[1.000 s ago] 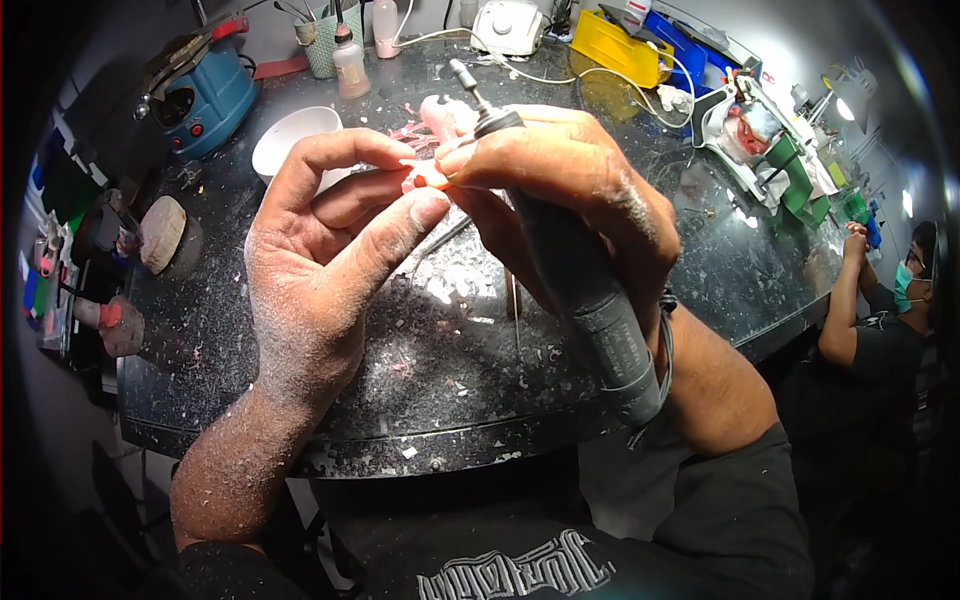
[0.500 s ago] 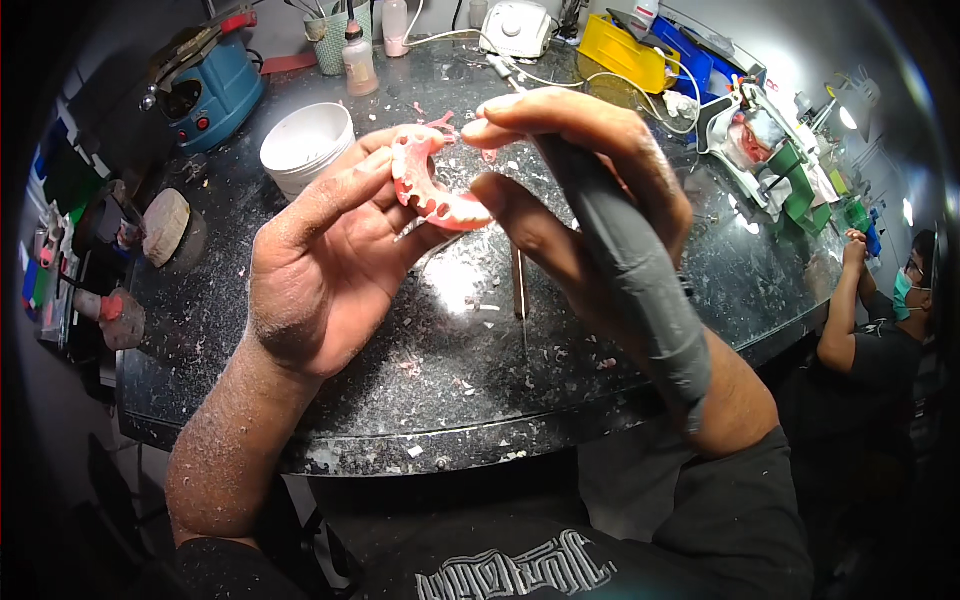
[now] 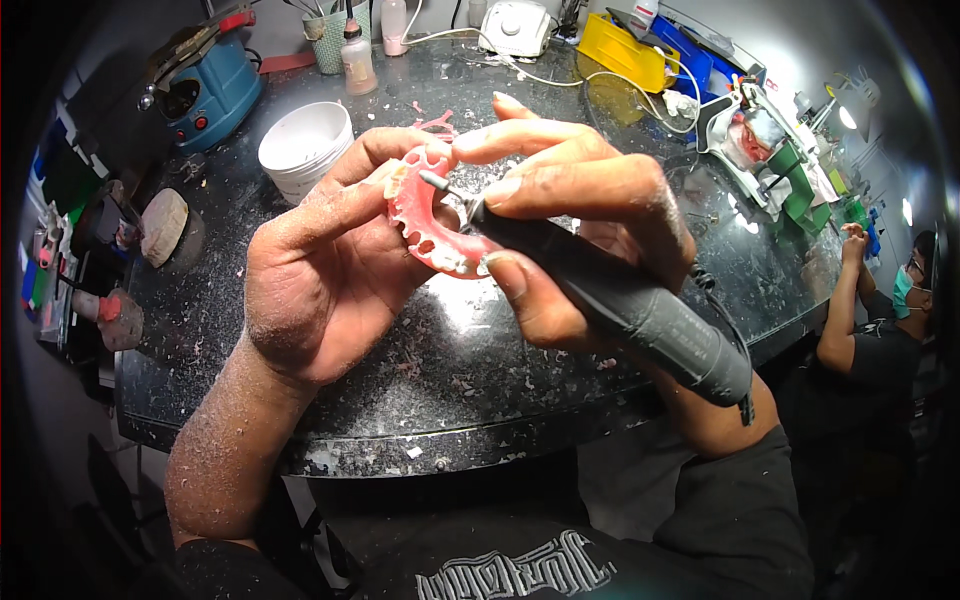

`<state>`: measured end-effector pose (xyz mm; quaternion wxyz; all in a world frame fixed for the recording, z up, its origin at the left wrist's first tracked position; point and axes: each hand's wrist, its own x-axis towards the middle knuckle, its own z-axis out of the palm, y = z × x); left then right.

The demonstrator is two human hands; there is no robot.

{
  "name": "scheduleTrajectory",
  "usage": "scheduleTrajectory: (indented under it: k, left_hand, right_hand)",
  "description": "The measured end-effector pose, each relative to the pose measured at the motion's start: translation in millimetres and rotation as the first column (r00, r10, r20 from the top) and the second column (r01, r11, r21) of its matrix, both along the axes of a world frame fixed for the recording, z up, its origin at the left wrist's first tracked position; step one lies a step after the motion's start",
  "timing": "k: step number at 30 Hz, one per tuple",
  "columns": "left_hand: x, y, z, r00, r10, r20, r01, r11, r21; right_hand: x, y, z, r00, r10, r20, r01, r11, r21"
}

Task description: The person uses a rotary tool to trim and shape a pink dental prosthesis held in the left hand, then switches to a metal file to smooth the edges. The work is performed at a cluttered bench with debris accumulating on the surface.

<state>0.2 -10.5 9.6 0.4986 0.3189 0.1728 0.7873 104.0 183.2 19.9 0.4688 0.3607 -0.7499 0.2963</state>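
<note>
Dark and speckled, the workbench (image 3: 400, 410) spread out beneath both your hands. Your left hand (image 3: 325, 265) pinched the pink plate (image 3: 420, 215), a horseshoe shape with a scalloped rim, at its left side, up in the air above the bench. Your right hand (image 3: 620, 200) was closed around the black drill (image 3: 640, 305), whose thin metal tip (image 3: 434, 179) pointed into the plate's inner curve; whether it touched, I could not tell. Your right thumb was just beside the plate's lower right end.

Pale crumbs and dust were scattered over the bench, and dust coated your left forearm (image 3: 225, 430). Beyond your left hand stood a white tub (image 3: 298, 180), with a blue machine (image 3: 215, 105) farther to the left. Along the back were a dropper bottle (image 3: 358, 68), a white box with a dial (image 3: 515, 28) and a yellow bin (image 3: 625, 52). At the far right, another person (image 3: 905, 300) wore a mask.

Blocky grey lettering ran across your black shirt (image 3: 515, 570); marks on the drill were too faint to read.
</note>
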Motion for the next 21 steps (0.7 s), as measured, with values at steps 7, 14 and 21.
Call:
scheduleTrajectory:
  k: [7, 14, 21]
  left_hand:
    - [1, -1, 2, 0.992, 0.115, -0.053, -0.119, 0.989, -0.088]
    - [-3, 2, 0, 0.912, 0.255, -0.320, -0.260, 0.965, 0.029]
    - [1, 3, 2, 0.722, 0.440, -0.534, -0.480, 0.874, 0.071]
  right_hand:
    - [2, -3, 4, 1.000, -0.009, -0.019, 0.010, 1.000, 0.023]
    - [1, -12, 1, 0.998, -0.051, -0.032, 0.046, 0.992, -0.117]
    - [6, -10, 3, 0.999, -0.024, 0.028, 0.029, 0.986, -0.166]
